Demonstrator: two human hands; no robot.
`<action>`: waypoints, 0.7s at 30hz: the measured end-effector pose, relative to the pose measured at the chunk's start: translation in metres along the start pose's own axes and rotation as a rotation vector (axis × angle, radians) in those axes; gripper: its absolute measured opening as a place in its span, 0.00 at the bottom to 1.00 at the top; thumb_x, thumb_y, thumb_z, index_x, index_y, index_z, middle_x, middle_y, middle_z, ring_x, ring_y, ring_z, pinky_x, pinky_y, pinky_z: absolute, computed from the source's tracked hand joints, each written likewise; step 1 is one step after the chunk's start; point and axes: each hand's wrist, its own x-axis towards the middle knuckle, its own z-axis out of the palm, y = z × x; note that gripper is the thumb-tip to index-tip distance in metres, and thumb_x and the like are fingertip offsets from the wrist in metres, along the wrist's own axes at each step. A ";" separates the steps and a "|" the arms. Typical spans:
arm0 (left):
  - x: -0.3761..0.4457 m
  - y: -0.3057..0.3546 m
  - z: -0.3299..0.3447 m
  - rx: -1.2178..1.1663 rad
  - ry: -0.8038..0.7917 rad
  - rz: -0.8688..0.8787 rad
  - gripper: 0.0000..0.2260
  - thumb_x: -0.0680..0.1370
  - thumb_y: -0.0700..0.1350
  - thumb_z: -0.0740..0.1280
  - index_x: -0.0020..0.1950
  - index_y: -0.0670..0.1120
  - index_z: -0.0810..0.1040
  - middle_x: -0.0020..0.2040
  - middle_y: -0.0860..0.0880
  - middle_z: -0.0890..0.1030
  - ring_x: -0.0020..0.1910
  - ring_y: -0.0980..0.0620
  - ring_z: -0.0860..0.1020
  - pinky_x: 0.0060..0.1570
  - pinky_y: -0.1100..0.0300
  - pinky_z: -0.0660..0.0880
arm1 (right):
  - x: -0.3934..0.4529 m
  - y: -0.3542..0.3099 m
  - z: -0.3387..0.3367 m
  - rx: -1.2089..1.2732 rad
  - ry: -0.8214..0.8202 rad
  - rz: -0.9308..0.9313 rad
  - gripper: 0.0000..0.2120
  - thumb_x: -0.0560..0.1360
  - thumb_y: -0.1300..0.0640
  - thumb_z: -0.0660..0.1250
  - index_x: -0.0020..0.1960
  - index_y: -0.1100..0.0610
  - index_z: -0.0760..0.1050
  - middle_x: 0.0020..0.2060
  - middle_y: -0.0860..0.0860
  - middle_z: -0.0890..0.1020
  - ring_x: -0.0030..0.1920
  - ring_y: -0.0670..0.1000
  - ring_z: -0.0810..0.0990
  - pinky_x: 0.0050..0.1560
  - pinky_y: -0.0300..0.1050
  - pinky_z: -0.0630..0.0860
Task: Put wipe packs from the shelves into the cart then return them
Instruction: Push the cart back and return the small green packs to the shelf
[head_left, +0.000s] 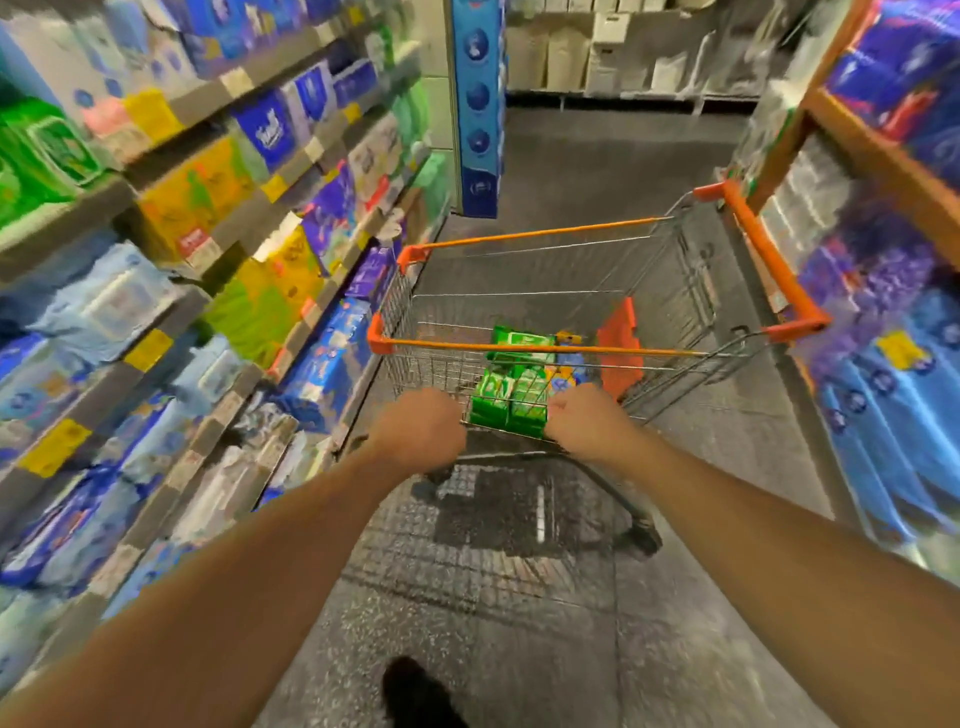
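While green wipe packs (511, 400) sit in a pile at the cart (540, 299) basket's near end, by the orange child-seat flap (618, 353), loading looks done or nearly so; none visibly returned yet. Left hand (421, 431) grip and right hand (587, 421) grip are both clenched at the cart's near edge, presumably on its hidden bar. Shelves (171, 332) of packs run along the left, just beside the cart.

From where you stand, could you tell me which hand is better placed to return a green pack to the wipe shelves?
Left, probably. The wipe shelves run along that side, nearest the left hand. Both hands hold the green packs over the cart, the right hand farther away.
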 end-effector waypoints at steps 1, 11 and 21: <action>0.017 0.002 -0.004 -0.047 -0.002 0.001 0.14 0.76 0.42 0.59 0.31 0.39 0.70 0.31 0.46 0.68 0.44 0.38 0.81 0.46 0.47 0.80 | 0.011 0.003 -0.002 0.027 -0.011 0.034 0.12 0.78 0.60 0.60 0.53 0.63 0.79 0.35 0.49 0.71 0.44 0.54 0.75 0.37 0.35 0.65; 0.216 -0.041 -0.037 -0.057 0.123 0.126 0.15 0.78 0.38 0.60 0.30 0.44 0.66 0.39 0.38 0.77 0.47 0.37 0.79 0.37 0.53 0.64 | 0.191 -0.003 -0.021 0.234 0.044 0.166 0.12 0.77 0.61 0.61 0.36 0.61 0.75 0.34 0.58 0.75 0.37 0.56 0.74 0.40 0.51 0.72; 0.374 -0.094 0.003 -0.255 -0.004 0.039 0.14 0.74 0.36 0.61 0.30 0.47 0.63 0.30 0.50 0.69 0.34 0.47 0.71 0.33 0.58 0.68 | 0.359 -0.012 -0.011 0.214 -0.101 0.162 0.20 0.76 0.57 0.66 0.29 0.56 0.62 0.26 0.52 0.65 0.32 0.53 0.66 0.37 0.47 0.66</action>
